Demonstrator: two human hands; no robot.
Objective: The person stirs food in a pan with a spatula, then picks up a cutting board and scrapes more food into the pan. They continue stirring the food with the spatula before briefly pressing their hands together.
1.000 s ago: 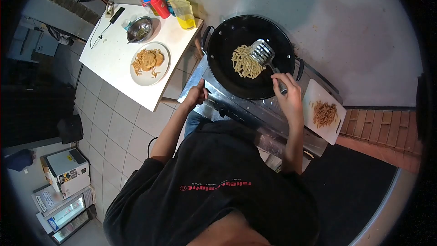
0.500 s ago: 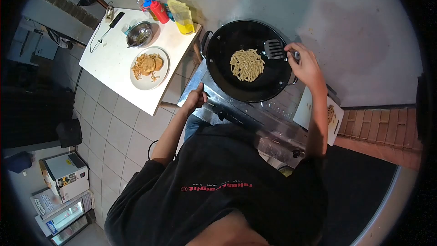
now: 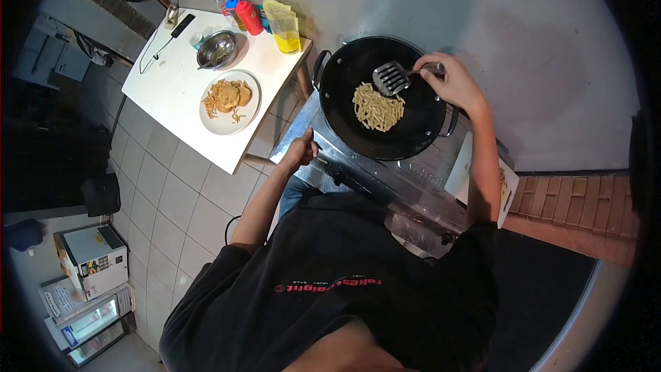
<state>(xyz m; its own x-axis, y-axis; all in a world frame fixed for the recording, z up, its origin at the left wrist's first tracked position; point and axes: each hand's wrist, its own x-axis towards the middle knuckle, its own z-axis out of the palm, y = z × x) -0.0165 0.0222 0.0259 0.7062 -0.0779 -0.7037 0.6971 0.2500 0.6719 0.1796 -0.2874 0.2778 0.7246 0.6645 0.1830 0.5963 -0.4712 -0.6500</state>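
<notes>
The table (image 3: 179, 117) stands to the left, near the stove (image 3: 420, 173) but apart from it, a layout that seems to leave the stove for the hot wok and the table for dishes and bottles. The wok (image 3: 399, 141) sits on the stove, its two loop handles out to the sides, probably so that either can be gripped clear of the bowl. At the stove's right end lies the board (image 3: 460, 173), half hidden under the right forearm, with some brown bits (image 3: 505, 179) on it.

On the table, the plate (image 3: 220, 128) of food lies towards the near edge, perhaps for easy reach. Behind it are the metal bowl (image 3: 232, 43), the yellow pouch (image 3: 282, 27) and the red bottle (image 3: 248, 18); these stand near the wall, likely out of the way.

The spatula (image 3: 391, 77) is in the right hand (image 3: 451, 81), whose fingers are closed round the handle over the wok's far right rim. This grip seems to let the slotted blade reach low while the knuckles stay off the metal. The left hand (image 3: 299, 149) is by the stove's front left corner, fingers curled; whether it holds or touches anything, I cannot tell.

The pale strips (image 3: 377, 110) lie heaped in the middle of the wok, just beside the blade.
</notes>
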